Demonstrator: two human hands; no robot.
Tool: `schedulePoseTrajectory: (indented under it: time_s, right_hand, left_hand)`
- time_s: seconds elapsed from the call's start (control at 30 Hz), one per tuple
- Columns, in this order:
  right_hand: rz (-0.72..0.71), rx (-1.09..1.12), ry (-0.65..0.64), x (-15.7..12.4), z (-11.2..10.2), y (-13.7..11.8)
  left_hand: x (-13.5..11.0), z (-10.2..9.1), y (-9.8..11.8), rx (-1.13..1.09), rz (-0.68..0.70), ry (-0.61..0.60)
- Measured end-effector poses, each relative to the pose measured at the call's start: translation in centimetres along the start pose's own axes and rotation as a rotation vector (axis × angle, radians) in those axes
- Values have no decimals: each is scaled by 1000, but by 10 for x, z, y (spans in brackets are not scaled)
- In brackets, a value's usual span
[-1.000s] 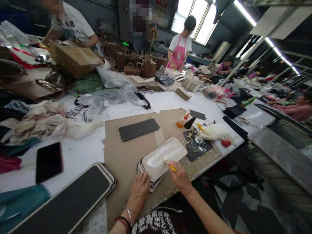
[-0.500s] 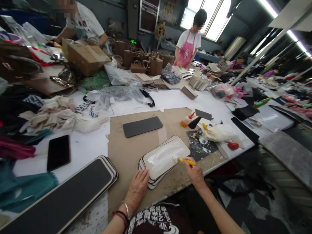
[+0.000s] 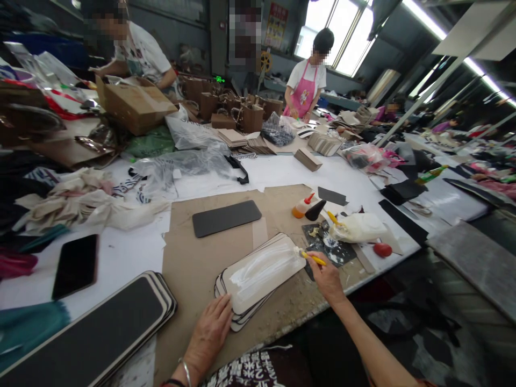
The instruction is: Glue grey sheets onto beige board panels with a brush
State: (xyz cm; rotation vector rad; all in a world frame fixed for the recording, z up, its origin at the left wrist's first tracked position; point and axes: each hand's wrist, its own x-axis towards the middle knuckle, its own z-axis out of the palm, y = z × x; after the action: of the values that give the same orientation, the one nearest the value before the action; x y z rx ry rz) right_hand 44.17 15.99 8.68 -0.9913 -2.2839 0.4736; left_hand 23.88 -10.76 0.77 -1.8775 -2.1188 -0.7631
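Observation:
A stack of rounded rectangular panels (image 3: 261,275) lies on a brown cardboard sheet (image 3: 193,279), its cream top smeared with white glue. My left hand (image 3: 210,334) rests flat against the stack's lower edge, fingers touching it. My right hand (image 3: 327,278) grips a yellow-handled glue brush (image 3: 312,258), whose white-coated tip touches the top panel's right end. The panels beneath are mostly hidden, showing only as dark-edged rims.
A dark panel (image 3: 226,218) lies on the cardboard. Right of it are an orange glue bottle (image 3: 301,207), a glue-filled plastic bag (image 3: 357,228) and a red object (image 3: 382,250). Long dark panels (image 3: 83,325) lie at lower left. A co-worker (image 3: 306,80) stands across the table.
The stack has turned, its far end swinging up and right. The brush has moved from the panel's near edge to its right end, and more of the surface looks glued. My left hand has slid lower.

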Motion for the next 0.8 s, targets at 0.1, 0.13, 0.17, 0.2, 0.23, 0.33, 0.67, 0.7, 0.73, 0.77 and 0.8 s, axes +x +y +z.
schedulePoseTrajectory:
  time_s: [0.1, 0.13, 0.17, 0.2, 0.23, 0.33, 0.67, 0.7, 0.73, 0.77, 0.8]
  right_hand:
    - [-30, -15, 3, 29, 11, 11]
    - [-50, -20, -14, 34, 18, 11]
    - [-75, -22, -37, 36, 24, 8]
    - [-105, -14, -66, 36, 30, 4]
    - [-138, 7, -106, 33, 35, -2]
    - [-199, 119, -242, 23, 40, -20]
    - [-353, 206, -331, 15, 73, -72]
    - [-368, 256, -360, 8, 78, -86]
    - [-371, 306, -385, 0, 81, -100]
    - [-362, 355, -405, -7, 83, -113]
    - [-341, 402, -418, -13, 85, -124]
  left_hand:
    - [1, -1, 0, 9, 4, 7]
    - [1, -1, 0, 17, 6, 12]
    - [2, -1, 0, 25, 7, 17]
    - [1, 0, 0, 32, 7, 18]
    - [1, 0, 0, 35, 5, 18]
    - [0, -1, 1, 29, -15, 6]
    - [0, -8, 14, 31, -152, -81]
    - [0, -8, 14, 33, -149, -84]
    - [0, -8, 14, 37, -147, -86]
    - [-1, -7, 14, 39, -146, -87]
    - [-1, -7, 14, 41, -145, -88]
